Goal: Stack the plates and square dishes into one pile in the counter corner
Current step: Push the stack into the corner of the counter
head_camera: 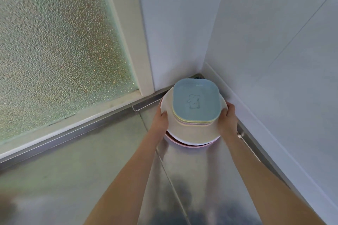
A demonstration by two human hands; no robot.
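Observation:
A pile of dishes stands in the far corner of the steel counter. On top lies a blue square dish with a small bear drawing; yellow, green and pink square dishes show as thin edges beneath it. They rest on a cream round plate, with a white plate and a pink plate peeking out below. My left hand grips the cream plate's left rim. My right hand grips its right rim.
A frosted glass window with a white frame rises on the left. White walls meet behind the pile and run along the right. A seam crosses the counter between my forearms.

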